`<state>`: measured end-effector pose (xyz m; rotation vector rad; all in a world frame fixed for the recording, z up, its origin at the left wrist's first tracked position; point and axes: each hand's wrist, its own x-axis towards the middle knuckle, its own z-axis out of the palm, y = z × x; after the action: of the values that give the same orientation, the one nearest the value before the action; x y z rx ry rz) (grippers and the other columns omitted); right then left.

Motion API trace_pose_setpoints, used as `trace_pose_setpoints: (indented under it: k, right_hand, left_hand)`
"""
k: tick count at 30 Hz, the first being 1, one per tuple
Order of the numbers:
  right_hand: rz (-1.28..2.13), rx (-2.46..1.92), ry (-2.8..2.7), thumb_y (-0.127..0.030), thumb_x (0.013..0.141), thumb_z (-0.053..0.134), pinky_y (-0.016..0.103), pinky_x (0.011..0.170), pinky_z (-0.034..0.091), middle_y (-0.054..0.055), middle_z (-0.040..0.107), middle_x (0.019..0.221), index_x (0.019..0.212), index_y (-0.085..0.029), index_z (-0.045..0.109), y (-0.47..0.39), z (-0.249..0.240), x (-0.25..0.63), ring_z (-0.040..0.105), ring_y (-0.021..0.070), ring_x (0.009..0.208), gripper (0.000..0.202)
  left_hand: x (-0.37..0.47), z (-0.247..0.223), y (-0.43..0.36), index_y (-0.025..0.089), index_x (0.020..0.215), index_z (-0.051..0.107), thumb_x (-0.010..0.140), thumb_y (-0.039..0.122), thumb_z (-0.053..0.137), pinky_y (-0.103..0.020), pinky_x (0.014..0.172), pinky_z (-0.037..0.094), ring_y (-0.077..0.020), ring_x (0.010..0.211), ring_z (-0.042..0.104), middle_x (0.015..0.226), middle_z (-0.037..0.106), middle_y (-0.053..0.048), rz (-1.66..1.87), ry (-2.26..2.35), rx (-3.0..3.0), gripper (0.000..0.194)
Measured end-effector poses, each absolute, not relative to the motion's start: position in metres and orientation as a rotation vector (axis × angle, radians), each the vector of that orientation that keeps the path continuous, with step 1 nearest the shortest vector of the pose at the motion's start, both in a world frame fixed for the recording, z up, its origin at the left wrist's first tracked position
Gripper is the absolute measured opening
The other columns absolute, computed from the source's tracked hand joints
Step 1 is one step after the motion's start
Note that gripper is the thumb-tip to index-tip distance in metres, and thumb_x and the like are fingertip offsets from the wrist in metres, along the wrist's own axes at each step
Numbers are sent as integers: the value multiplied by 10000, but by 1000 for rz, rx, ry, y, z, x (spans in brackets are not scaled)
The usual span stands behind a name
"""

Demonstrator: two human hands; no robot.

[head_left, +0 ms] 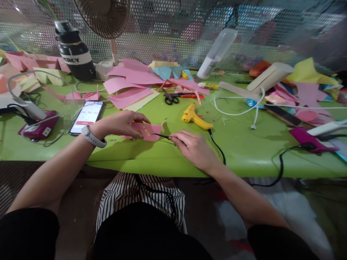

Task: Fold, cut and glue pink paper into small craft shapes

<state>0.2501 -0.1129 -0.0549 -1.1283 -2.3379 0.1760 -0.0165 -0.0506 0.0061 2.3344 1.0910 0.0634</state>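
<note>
My left hand [124, 122] grips a small folded piece of pink paper [153, 136] by its left end, thumb and fingers closed around it. Small yellowish shapes show on the paper's face. In my right hand [193, 146] is a pair of slim dark tweezers [162, 135], pinched between thumb and fingers. Their tip points left and meets the face of the pink paper. Just behind my right hand, a yellow glue gun [195, 117] lies on the green table [151, 160], its black cord running to the front edge.
Black scissors [170, 98] and a red cutter [192, 95] lie behind the glue gun. Pink paper sheets [132, 77] spread along the back. A lit phone [86, 117] sits left, near a purple power strip [40, 124]. A black bottle [76, 54] and fan [104, 16] stand behind.
</note>
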Motion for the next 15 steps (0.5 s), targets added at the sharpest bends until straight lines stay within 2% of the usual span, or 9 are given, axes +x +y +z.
trace_pose_setpoints:
  k: [7,15]
  right_hand:
    - [171,-1157,-2351,-288,999,446,327,687,511,104,724,919,995,-142,702,-110,-60,248,669,197,805,295]
    - [150,-1156,-2334,-269,992,463,325,695,515,104,725,906,987,-132,700,-111,-58,249,674,199,797,274]
  left_hand:
    - [-14,8,-48,179,1206,642,714,298,625,-246,613,365,-150,698,572,899,706,-29,15,1073,2351,507]
    - [-15,8,-49,176,1182,651,735,302,617,-231,605,367,-150,715,583,918,706,-34,17,1060,2368,466]
